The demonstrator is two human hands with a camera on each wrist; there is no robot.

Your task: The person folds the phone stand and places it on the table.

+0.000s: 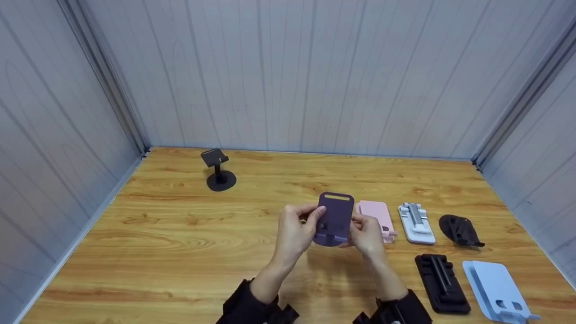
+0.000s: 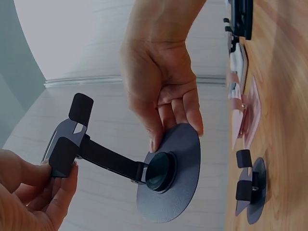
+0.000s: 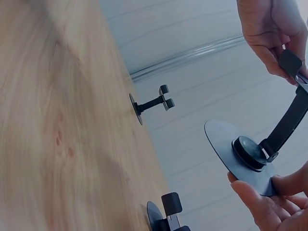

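A dark purple phone stand (image 1: 335, 216) is held up over the table between both hands, its arm unfolded from the round base. My left hand (image 1: 296, 227) pinches the slotted phone plate, with the thumb on its front edge. At the other end my right hand (image 1: 366, 234) pinches the rim of the round base (image 2: 185, 190) between thumb and fingers. In the left wrist view the two padded lips and the hinged arm (image 2: 108, 159) show plainly. A second dark stand (image 2: 245, 187), folded on a round base, sits on the tabletop below and is hidden in the head view.
At the back left an unfolded black stand (image 1: 219, 171) stands upright. On the right lie folded stands: pink (image 1: 375, 216), white (image 1: 416, 222), black with a round base (image 1: 460, 229), black rectangular (image 1: 442, 283) and light blue (image 1: 497, 288). Pale panel walls (image 1: 288, 81) enclose the wooden table (image 1: 180, 252).
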